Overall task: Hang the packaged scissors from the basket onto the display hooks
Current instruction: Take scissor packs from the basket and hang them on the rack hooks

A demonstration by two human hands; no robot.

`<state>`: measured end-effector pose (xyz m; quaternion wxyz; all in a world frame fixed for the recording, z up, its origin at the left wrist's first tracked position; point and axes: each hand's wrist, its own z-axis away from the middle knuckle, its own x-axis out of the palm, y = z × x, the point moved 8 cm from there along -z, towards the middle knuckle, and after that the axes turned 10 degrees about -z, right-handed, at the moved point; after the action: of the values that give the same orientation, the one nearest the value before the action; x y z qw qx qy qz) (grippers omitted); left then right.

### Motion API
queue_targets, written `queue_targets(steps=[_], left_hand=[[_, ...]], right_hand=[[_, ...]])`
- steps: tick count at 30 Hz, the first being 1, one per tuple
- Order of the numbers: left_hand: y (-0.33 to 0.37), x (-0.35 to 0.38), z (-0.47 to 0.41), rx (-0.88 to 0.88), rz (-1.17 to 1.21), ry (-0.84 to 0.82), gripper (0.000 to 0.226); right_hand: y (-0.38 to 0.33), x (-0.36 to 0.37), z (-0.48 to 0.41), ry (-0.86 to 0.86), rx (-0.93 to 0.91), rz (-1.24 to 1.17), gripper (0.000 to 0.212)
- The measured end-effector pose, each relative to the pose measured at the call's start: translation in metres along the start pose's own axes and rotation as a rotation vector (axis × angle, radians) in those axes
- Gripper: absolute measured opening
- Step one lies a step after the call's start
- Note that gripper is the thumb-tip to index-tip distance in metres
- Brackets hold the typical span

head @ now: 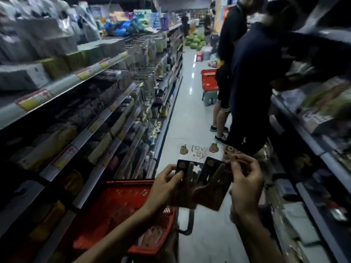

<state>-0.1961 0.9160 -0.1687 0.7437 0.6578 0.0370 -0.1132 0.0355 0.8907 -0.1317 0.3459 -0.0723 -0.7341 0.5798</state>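
Observation:
Two dark packs of scissors are held up over the aisle floor. My left hand (167, 184) grips the left pack (187, 179) by its edge, thumb on the front. My right hand (246, 180) pinches the upper right corner of the right pack (212, 188), which tilts and overlaps the left one. A red basket (121, 211) stands below my left forearm with more packs inside, blurred. Display hooks (144, 76) with hanging goods stick out of the left shelving farther down the aisle.
Shelves of goods line both sides of the narrow aisle. Two people in dark clothes (252, 88) stand close ahead on the right. A second red basket (209, 79) sits on a small stool (209, 98) behind them. Green melons (195, 41) are piled at the far end.

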Motion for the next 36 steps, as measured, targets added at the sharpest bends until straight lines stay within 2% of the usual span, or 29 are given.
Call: queue_targets(steps=[4, 7, 12, 19, 23, 30, 33, 36], left_hand=[[0.033, 0.068, 0.014, 0.050, 0.005, -0.027, 0.011], [0.056, 0.129, 0.031, 0.052, 0.058, -0.121, 0.013], [0.100, 0.229, 0.064, 0.106, 0.070, -0.384, 0.018], [0.140, 0.363, 0.114, 0.113, 0.113, -0.796, 0.020], [0.155, 0.436, 0.170, 0.148, 0.143, -1.066, 0.017], [0.165, 0.508, 0.306, 0.276, 0.102, -1.553, 0.026], [0.174, 0.525, 0.361, 0.318, 0.122, -1.685, 0.033], [0.180, 0.536, 0.414, 0.316, 0.179, -1.797, 0.036]], right_hand=[[-0.054, -0.085, -0.008, 0.091, -0.126, 0.111, 0.015], [-0.093, -0.148, -0.008, 0.136, -0.182, 0.258, 0.023], [-0.133, -0.252, 0.000, 0.311, -0.116, 0.360, 0.025], [-0.209, -0.361, 0.061, 0.607, -0.289, 0.409, 0.051], [-0.255, -0.406, 0.122, 0.785, -0.343, 0.442, 0.065], [-0.323, -0.448, 0.262, 1.181, -0.493, 0.502, 0.065], [-0.347, -0.451, 0.315, 1.309, -0.568, 0.504, 0.067], [-0.370, -0.455, 0.369, 1.423, -0.661, 0.459, 0.060]])
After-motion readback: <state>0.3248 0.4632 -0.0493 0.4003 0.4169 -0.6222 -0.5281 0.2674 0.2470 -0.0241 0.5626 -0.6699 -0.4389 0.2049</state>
